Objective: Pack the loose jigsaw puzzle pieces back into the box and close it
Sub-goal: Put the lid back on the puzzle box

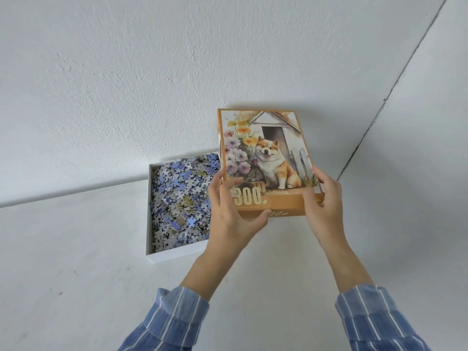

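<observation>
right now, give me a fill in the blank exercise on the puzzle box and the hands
1. The left hand and the right hand grip the lid, whose picture shows a ____ beside flowers.
2. The number printed on the lid is ____.
3. The puzzle pieces lie in the open white box, to the ____ of the lid.
Missing words: dog; 300; left.
</observation>
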The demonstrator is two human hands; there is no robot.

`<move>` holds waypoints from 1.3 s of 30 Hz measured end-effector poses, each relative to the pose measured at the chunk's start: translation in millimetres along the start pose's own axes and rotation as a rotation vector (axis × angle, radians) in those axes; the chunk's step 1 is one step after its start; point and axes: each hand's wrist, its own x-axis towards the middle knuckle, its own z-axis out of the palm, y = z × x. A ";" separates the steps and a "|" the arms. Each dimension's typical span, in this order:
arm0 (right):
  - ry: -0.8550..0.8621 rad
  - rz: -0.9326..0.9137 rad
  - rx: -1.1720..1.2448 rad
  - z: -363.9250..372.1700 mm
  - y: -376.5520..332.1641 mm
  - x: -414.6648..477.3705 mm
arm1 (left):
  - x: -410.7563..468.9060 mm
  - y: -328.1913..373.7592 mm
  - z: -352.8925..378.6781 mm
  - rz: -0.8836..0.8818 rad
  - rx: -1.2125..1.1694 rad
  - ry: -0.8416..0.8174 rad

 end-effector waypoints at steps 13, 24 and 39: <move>-0.217 -0.053 0.074 79.5 -38.5 -37.6 | -27.8 -24.2 -93.0 -0.117 0.119 0.181; -0.228 -0.037 0.015 115.9 -56.9 -70.7 | -42.1 -42.4 -139.4 -0.236 0.054 0.138; -0.257 -0.055 0.016 122.7 -71.2 -69.1 | -32.2 -57.9 -151.5 -0.569 -0.304 0.202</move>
